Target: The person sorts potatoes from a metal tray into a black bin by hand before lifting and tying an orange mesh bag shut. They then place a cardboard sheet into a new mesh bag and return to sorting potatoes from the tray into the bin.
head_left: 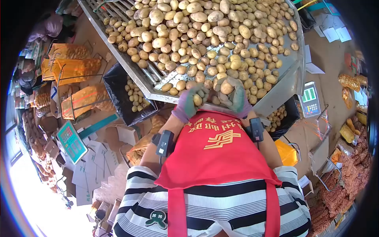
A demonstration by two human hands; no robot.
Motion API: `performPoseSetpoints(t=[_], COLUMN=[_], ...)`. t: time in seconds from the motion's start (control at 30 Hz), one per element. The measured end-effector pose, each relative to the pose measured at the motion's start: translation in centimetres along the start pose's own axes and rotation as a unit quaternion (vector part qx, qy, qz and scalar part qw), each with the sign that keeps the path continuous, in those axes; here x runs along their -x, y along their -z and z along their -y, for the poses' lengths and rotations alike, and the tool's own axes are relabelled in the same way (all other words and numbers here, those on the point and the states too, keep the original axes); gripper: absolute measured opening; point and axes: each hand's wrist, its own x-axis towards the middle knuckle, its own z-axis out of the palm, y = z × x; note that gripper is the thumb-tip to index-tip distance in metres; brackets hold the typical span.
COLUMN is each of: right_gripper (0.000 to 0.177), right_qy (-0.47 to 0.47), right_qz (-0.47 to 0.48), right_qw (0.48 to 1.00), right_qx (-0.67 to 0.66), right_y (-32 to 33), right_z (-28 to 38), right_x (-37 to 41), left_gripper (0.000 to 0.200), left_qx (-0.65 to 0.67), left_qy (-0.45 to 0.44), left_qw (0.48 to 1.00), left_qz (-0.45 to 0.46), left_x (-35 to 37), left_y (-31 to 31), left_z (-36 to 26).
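Observation:
Both my hands wear grey-green gloves with purple cuffs, at the near edge of a metal sorting table point(286, 77) heaped with potatoes point(177, 31). My left hand point(191, 100) is curled around a small potato point(197, 99). A larger potato point(226, 87) sits in my right hand point(236, 96), its fingers bent round it. Loose potatoes lie just beyond both hands on the metal surface. A red apron point(213, 150) hangs below my hands.
Black-lined crates with potatoes stand below the table, one at left point(118, 98) and one at right point(292, 114). Digital scales show at left point(72, 142) and right point(310, 98). Orange mesh bags point(79, 69) stand in frames at left; flattened cartons point(92, 166) lie lower left.

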Motion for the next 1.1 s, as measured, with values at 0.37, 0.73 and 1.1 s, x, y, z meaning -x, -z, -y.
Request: performPoseSetpoints(t=[0.37,0.73,1.1], right_gripper=[0.044,0.033,0.046], right_qy=[-0.089,-0.223,-0.180], right_qz=[0.013,-0.250,-0.308], right_qw=[0.974,0.936,0.836], right_qx=[0.207,0.109,0.416], right_y=[-4.8,4.5,5.2], right_z=[0.6,0.1,-1.5], right_x=[0.3,2.4,4.3], left_gripper=[0.037,0.039,0.061], left_qx=[0.013,-0.306,-0.847], left_qy=[0.068,-0.372,-0.046], left_qw=[0.995,0.714,0.473], left_qz=[0.077,-0.508,-0.237], left_x=[3.3,9.3,0.6], left_y=[-2.5,16.4,1.0], left_z=[1.4,-10.2,-5.7])
